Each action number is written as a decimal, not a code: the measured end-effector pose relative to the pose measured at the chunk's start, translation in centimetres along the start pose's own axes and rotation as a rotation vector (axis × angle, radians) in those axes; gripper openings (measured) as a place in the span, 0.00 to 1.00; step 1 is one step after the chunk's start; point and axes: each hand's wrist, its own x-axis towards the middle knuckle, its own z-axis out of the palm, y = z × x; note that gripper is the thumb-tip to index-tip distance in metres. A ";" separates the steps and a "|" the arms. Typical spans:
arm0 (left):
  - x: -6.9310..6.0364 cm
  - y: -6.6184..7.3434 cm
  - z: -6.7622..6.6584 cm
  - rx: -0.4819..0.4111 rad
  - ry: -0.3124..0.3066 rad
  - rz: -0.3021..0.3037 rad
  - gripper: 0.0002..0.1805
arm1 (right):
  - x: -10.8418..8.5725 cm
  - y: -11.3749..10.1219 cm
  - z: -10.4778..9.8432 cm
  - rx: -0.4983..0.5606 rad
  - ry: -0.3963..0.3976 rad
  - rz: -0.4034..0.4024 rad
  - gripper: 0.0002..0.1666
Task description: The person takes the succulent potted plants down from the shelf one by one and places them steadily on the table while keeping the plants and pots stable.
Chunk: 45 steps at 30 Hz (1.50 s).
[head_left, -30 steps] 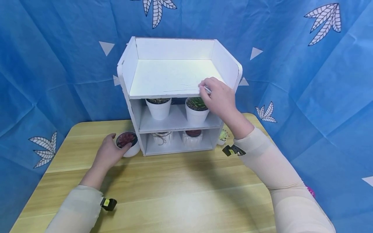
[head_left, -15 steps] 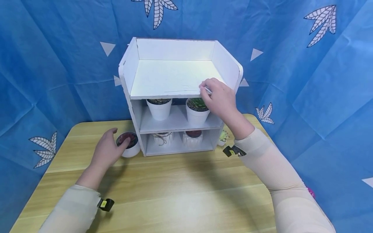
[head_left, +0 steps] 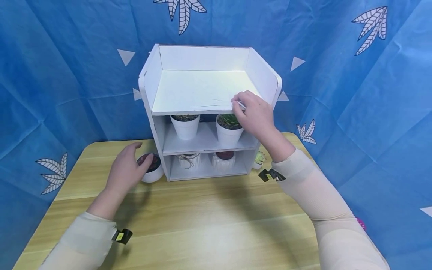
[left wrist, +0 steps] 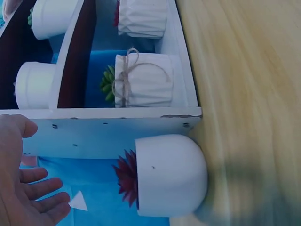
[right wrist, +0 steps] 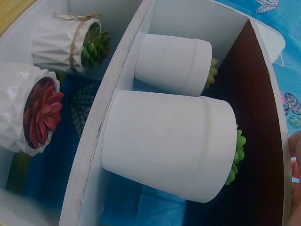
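A rounded white pot [head_left: 153, 175] with a dark red succulent [left wrist: 126, 178] stands on the table against the shelf's left side. My left hand [head_left: 125, 168] hovers by it, thumb and fingers spread; the left wrist view shows space between hand and pot. My right hand [head_left: 254, 112] is at the front edge of the white shelf's [head_left: 202, 92] top board, fingers bent. Whether it grips the board or only rests there is unclear; the right wrist view catches just part of those fingers [right wrist: 295, 153].
Two smooth white pots [head_left: 185, 128] with plants occupy the middle level. Below are two ridged white pots, one tied with twine [left wrist: 143, 80], one with a red succulent [right wrist: 43, 113]. A small pale-green succulent [head_left: 259, 157] stands right of the shelf. Blue cloth [head_left: 84, 75] hangs behind.
My left hand has let go of the red succulent's pot and drawn slightly back to the left, its fingers spreading. The pot stays beside the shelf. My right hand holds its place.
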 end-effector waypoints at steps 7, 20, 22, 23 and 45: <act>0.2 1.3 -0.9 0.028 0.010 0.002 0.38 | 0.1 0.1 0.1 -0.001 0.004 -0.006 0.22; 0.4 3.5 -2.4 0.054 0.053 0.053 0.35 | 0.2 0.1 -0.1 0.001 0.000 -0.008 0.22; 0.5 3.9 -2.7 0.054 0.060 0.056 0.35 | 0.2 0.1 -0.1 0.000 0.001 -0.010 0.22; 0.5 4.1 -2.8 0.053 0.064 0.057 0.34 | 0.2 0.1 -0.1 0.000 0.001 -0.010 0.22; 0.2 7.4 -4.9 0.067 0.178 0.136 0.29 | 0.1 0.3 0.1 0.000 0.004 -0.013 0.22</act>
